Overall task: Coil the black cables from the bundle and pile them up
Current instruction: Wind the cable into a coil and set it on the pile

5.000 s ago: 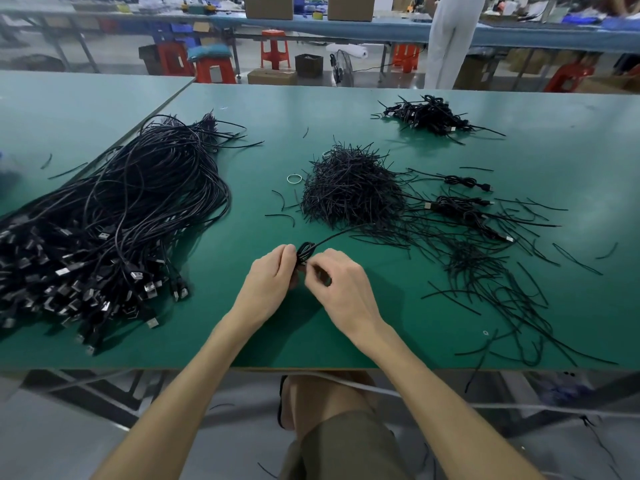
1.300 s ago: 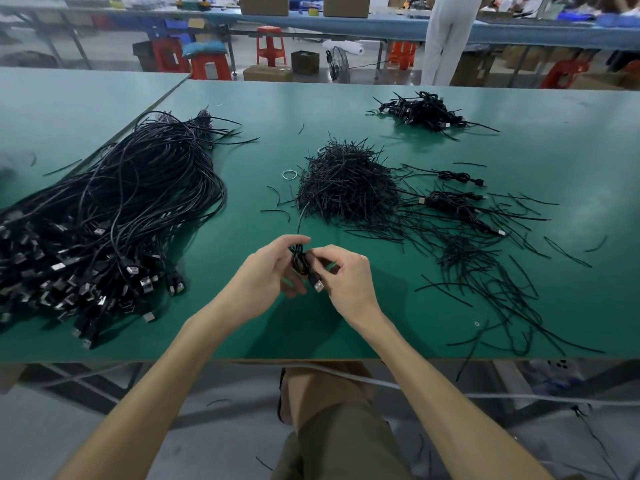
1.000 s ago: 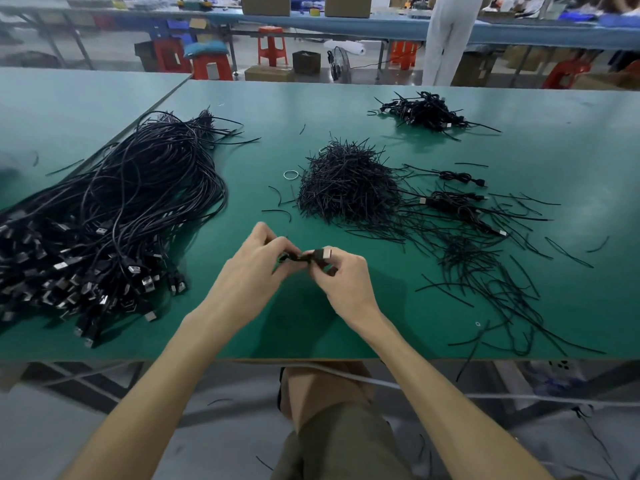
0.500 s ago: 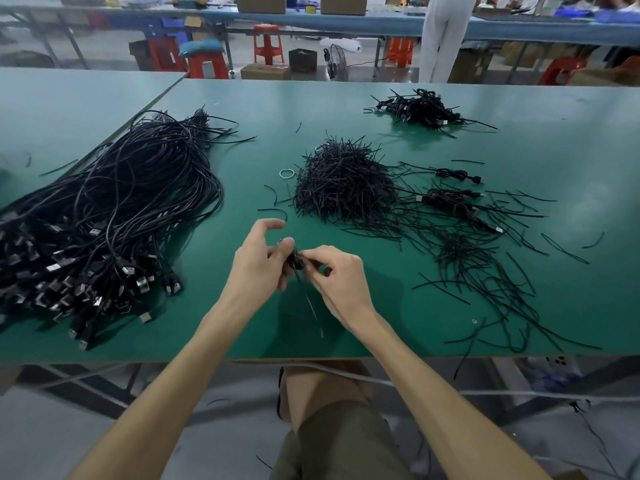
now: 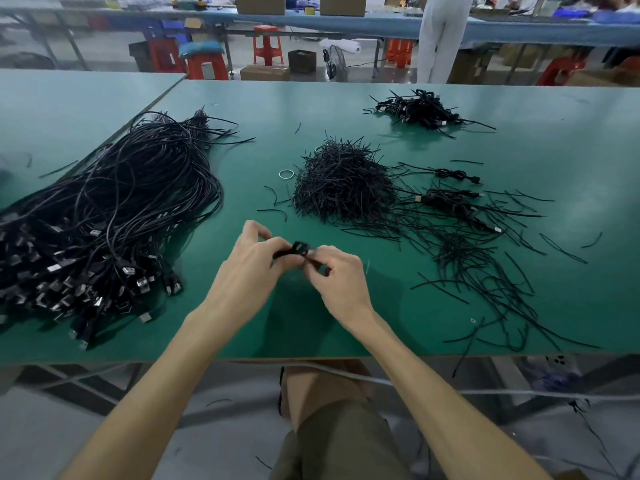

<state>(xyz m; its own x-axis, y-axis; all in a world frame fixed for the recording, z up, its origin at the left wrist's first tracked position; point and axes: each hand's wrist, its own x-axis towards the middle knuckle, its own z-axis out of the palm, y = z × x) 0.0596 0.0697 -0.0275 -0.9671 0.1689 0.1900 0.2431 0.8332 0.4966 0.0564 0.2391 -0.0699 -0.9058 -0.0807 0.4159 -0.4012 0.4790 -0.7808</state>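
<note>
Fingers [image 5: 277, 244] of both hands pinch a small coiled black cable [image 5: 293, 250] just above the green table [image 5: 450, 299].

On the tabletop [image 5: 571, 140], the bundle [image 5: 114, 216] lies left, the tie heap [image 5: 343, 181] centre, a ring [image 5: 286, 174] left of it, the coiled pile [image 5: 419, 109] behind, rightward. Before the heap, a coil [image 5: 294, 251] sits between left hand [image 5: 249, 271] and right hand [image 5: 343, 277].

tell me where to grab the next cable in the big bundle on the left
Probably by a plug at the near end of the bundle, coming from its right: the plugs splay free there, while the lengths behind lie tangled.
</note>
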